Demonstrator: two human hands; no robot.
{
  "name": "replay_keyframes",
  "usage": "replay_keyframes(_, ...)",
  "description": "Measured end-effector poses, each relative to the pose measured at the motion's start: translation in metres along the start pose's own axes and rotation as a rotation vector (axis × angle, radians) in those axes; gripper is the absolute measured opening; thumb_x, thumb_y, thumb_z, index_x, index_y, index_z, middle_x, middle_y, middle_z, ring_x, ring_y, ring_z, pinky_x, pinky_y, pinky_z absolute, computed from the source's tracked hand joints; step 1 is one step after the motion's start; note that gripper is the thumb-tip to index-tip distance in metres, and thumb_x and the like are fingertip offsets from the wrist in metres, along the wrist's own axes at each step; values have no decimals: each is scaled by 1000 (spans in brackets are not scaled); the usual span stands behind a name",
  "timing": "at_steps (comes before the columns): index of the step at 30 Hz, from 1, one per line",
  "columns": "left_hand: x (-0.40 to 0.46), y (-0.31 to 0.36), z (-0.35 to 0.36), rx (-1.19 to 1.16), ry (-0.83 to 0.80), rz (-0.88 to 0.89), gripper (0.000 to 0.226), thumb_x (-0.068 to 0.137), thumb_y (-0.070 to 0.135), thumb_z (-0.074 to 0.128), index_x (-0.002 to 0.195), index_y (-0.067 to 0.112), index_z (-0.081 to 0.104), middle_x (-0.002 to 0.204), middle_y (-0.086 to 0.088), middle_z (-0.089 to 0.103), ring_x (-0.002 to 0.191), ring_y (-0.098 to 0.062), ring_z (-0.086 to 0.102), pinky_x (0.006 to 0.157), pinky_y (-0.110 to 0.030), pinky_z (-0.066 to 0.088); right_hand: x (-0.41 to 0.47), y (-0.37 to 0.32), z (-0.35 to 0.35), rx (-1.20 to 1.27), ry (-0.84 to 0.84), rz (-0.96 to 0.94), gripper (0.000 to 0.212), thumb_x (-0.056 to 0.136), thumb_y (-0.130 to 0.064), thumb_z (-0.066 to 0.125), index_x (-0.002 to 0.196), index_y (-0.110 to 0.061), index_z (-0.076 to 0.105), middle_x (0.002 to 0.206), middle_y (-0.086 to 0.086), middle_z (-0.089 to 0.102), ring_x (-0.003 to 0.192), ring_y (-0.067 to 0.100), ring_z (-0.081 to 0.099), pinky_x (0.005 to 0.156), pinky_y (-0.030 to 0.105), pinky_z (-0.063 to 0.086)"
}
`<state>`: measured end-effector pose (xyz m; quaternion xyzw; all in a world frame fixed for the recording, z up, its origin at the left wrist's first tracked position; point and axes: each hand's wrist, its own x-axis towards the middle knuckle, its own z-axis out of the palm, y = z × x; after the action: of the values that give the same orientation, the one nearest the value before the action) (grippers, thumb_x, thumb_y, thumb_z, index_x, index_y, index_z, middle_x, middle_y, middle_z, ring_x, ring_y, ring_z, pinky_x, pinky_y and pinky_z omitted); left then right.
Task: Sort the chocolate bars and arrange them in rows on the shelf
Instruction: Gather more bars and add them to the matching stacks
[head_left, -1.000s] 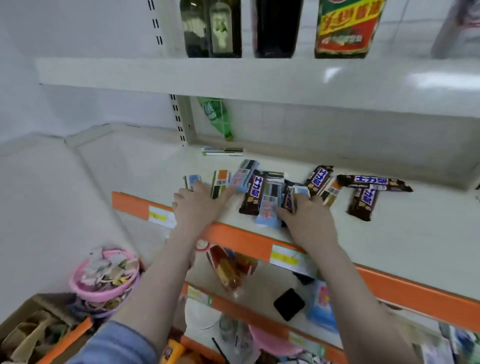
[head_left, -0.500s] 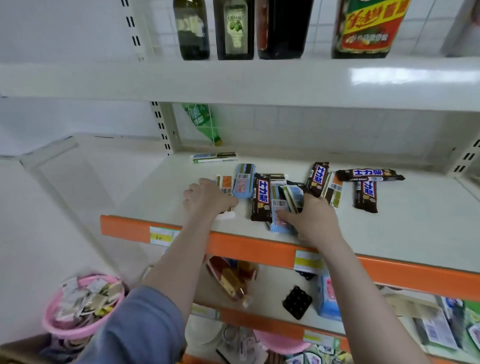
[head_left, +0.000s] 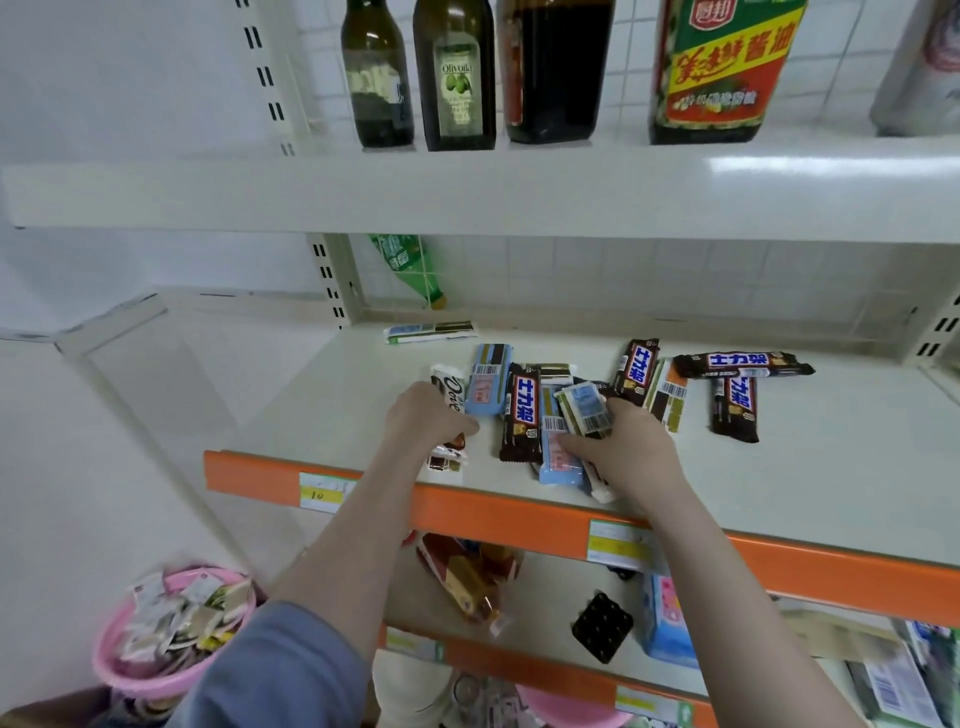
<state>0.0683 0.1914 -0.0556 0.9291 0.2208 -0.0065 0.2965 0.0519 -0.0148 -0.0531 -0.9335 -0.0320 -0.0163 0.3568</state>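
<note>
A loose pile of chocolate bars lies on the white shelf (head_left: 810, 483) with the orange front strip. My left hand (head_left: 423, 418) rests closed on a white Dove bar (head_left: 451, 387) at the pile's left end. My right hand (head_left: 626, 447) grips a light blue and green bar (head_left: 584, 408) above a light blue bar (head_left: 558, 460). A dark brown bar (head_left: 522, 413) lies between my hands. Another light blue bar (head_left: 487, 379) lies behind the Dove bar. Three more dark brown bars (head_left: 735, 400) lie to the right. One bar (head_left: 428, 331) lies alone near the back wall.
Glass bottles (head_left: 454, 78) and a large soy sauce bottle (head_left: 719, 67) stand on the shelf above. A green bottle (head_left: 410, 267) leans behind the back grid. The lower shelf holds a snack bag (head_left: 467, 577), a black tray (head_left: 601, 626) and a blue pack (head_left: 665, 618). A pink basket (head_left: 171, 629) of wrappers sits below left.
The camera has tilted up and moved closer. My left hand has drawn the white Dove bar toward the shelf's front edge, showing its face. My right hand stays on the bars in the pile.
</note>
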Motion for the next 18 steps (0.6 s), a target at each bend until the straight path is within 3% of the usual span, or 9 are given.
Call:
replay_keyframes(5, 0, -5, -11, -171, -45, -30, 24, 69, 11, 67, 64, 12, 43, 60, -1, 45, 55, -15, 44, 51, -24, 36, 1, 3, -6, 45, 41, -48, 17, 79, -24, 64, 89, -10, 62, 86, 7, 67, 73, 20, 58, 50, 23, 38)
replay_keyframes(8, -7, -11, -20, -474, -37, -27, 16, 71, 5, 66, 74, 7, 50, 63, -6, 50, 55, -18, 48, 51, -26, 40, 0, 3, -11, 65, 74, -65, 12, 80, -18, 61, 90, -12, 64, 82, 4, 66, 71, 19, 58, 50, 23, 40)
replay_keyframes(12, -27, -15, -25, -959, -41, -74, 8, 73, -1, 65, 81, 0, 63, 72, -16, 68, 68, -27, 62, 70, -39, 53, -4, 6, -15, 84, 70, -145, 20, 83, -13, 57, 103, -12, 62, 88, 6, 64, 73, 21, 58, 54, 28, 44)
replay_keyframes(16, -50, -11, -23, -1244, -197, -118, 1, 78, 4, 64, 80, 5, 65, 59, -5, 68, 52, -15, 64, 53, -25, 49, -8, 10, -17, 130, 131, -202, 21, 88, -13, 53, 108, -13, 55, 84, 1, 57, 68, 14, 51, 52, 21, 37)
replay_keyframes(18, -56, -7, -20, -1358, -295, -128, 2, 81, 5, 60, 81, 6, 61, 60, -6, 66, 50, -14, 63, 52, -24, 50, -13, 11, -18, 174, 151, -206, 21, 90, -14, 50, 110, -16, 51, 82, -1, 58, 67, 13, 52, 54, 22, 39)
